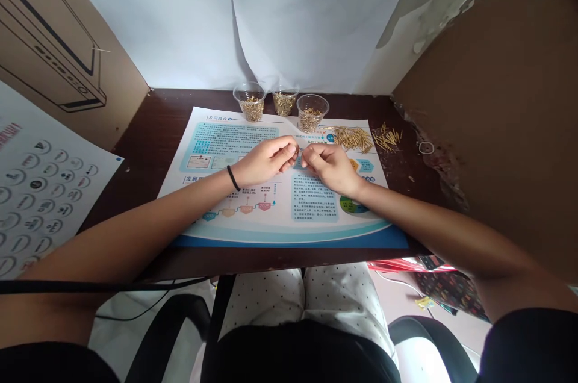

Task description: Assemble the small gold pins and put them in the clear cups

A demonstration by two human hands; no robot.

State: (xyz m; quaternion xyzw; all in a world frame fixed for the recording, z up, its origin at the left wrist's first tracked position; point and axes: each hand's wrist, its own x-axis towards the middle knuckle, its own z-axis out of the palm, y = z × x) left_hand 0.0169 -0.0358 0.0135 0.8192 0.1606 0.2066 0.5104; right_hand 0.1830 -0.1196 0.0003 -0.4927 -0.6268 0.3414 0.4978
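Note:
My left hand [272,160] and my right hand [332,165] meet fingertip to fingertip above a printed sheet [280,232]. Both are closed in a pinch. Between them shows a tiny metal piece, too small to name, mostly covered by the fingers. Beyond the hands stand three clear plastic cups holding small gold-coloured metal parts: a left cup [250,94], a middle cup [284,93] and a right cup [312,102]. To the right of my right hand lies a pile of thin gold-coloured pins [354,138], with a smaller pin pile [387,138] beside it on the dark wood.
The sheet lies on a dark wooden table [169,107]. A cardboard box [67,40] borders it on the left, a brown panel [510,112] on the right, and a white covered wall [307,28] behind. Another printed sheet [49,190] hangs at left.

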